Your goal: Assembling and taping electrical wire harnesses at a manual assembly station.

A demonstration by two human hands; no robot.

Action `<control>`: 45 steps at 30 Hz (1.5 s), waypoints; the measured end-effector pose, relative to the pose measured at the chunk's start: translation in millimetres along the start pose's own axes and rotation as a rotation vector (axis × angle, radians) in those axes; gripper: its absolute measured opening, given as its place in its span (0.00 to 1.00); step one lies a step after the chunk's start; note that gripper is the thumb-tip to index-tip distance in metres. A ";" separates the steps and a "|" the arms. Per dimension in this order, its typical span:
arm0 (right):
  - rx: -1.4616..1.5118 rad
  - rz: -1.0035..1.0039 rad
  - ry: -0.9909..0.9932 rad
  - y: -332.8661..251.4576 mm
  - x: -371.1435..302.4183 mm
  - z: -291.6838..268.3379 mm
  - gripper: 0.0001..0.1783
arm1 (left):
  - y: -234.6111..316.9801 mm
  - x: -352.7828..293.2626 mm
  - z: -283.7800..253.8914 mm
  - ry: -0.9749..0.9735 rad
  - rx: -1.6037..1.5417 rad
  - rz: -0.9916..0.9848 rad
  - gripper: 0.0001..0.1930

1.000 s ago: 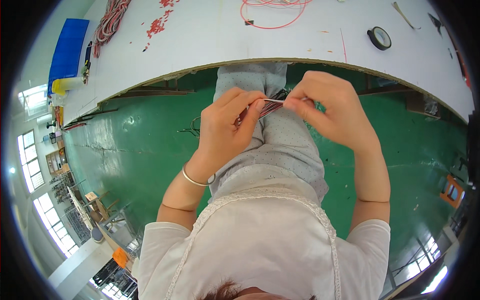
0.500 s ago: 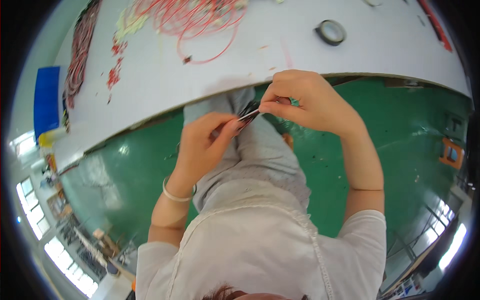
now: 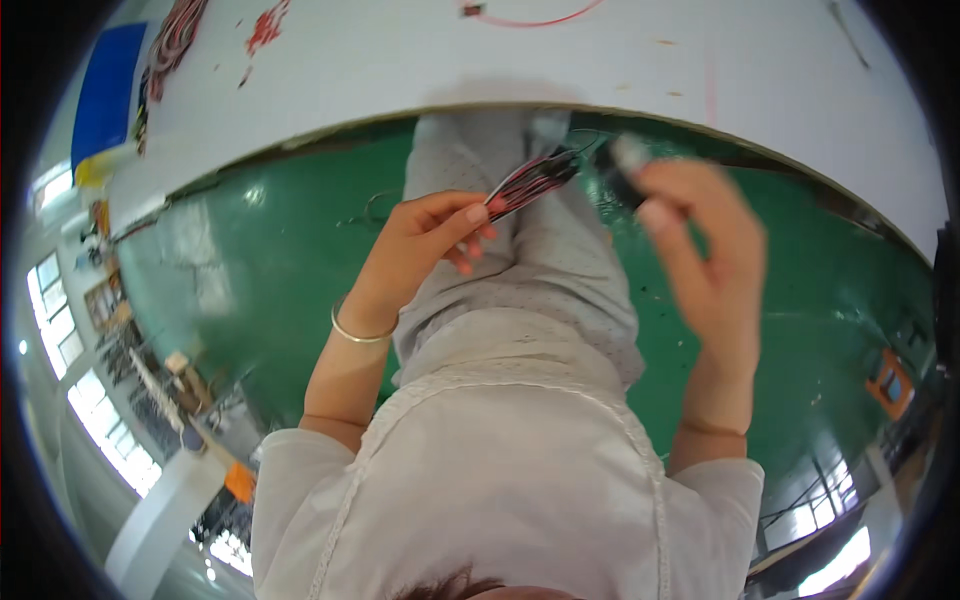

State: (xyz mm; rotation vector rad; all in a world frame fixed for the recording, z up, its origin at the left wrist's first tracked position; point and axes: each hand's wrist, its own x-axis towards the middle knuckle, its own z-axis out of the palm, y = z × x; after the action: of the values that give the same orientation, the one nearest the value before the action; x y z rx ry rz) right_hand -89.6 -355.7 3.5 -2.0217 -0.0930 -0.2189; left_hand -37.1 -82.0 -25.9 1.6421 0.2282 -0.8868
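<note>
A bundle of thin black, red and white wires is pinched between the thumb and fingers of my left hand, above my lap. Its dark far end points up and to the right. My right hand, smeared by motion, grips a black roll of tape just off the table's near edge. The tape is apart from the wire bundle, to its right. Blur hides the exact placing of the right fingertips.
The white table runs across the top. On it lie red scraps, a red cable loop with a small dark connector, and a bundle of cables at far left. An orange stool stands on the green floor at right.
My right hand has let go of the wires and now holds the tape roll that lay on the table. My left hand keeps the bundle. The view has shifted nearer my body.
</note>
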 end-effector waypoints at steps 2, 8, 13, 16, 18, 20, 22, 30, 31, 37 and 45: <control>0.454 0.340 -0.133 18.5 -30.2 52.5 0.09 | -5.6 -6.7 -4.6 -0.032 -0.092 -0.004 0.13; 0.654 0.518 -0.283 25.5 -59.2 123.0 0.09 | -36.9 -27.5 -17.5 0.062 -0.038 0.053 0.16; 0.636 0.527 -0.312 18.0 -56.3 133.7 0.09 | -52.8 -36.1 -18.4 0.176 -0.012 0.124 0.15; 0.637 0.545 -0.299 17.4 -54.6 136.3 0.08 | -59.1 -36.9 -16.4 0.225 0.012 0.170 0.15; 0.625 0.548 -0.302 17.4 -53.2 138.2 0.08 | -61.9 -37.3 -16.6 0.241 0.026 0.200 0.15; 0.527 0.459 -0.293 16.9 -50.9 139.4 0.08 | -62.6 -37.9 -17.0 0.245 0.078 0.247 0.16; 0.516 0.450 -0.280 16.0 -50.1 140.8 0.08 | -64.4 -36.3 -17.7 0.255 0.106 0.273 0.16; 0.499 0.419 -0.251 17.4 -49.7 142.7 0.09 | -69.2 -31.9 -13.6 0.292 0.055 0.283 0.14; 0.488 0.411 -0.254 18.3 -50.4 143.1 0.09 | -66.7 -31.7 -11.6 0.310 0.045 0.265 0.13; 0.517 0.459 -0.300 16.6 -51.1 142.7 0.09 | -70.6 -22.8 -13.0 0.371 0.079 0.285 0.09; -0.117 -0.112 0.043 31.1 -18.8 143.9 0.13 | -68.8 -21.0 -15.2 0.543 0.413 0.572 0.06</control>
State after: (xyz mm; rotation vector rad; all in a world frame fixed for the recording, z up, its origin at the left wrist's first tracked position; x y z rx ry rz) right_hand -86.6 -240.2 -89.6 -2.1292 -0.1701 -0.3454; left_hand -85.7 -42.1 -64.0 2.1593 -0.0681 -0.0369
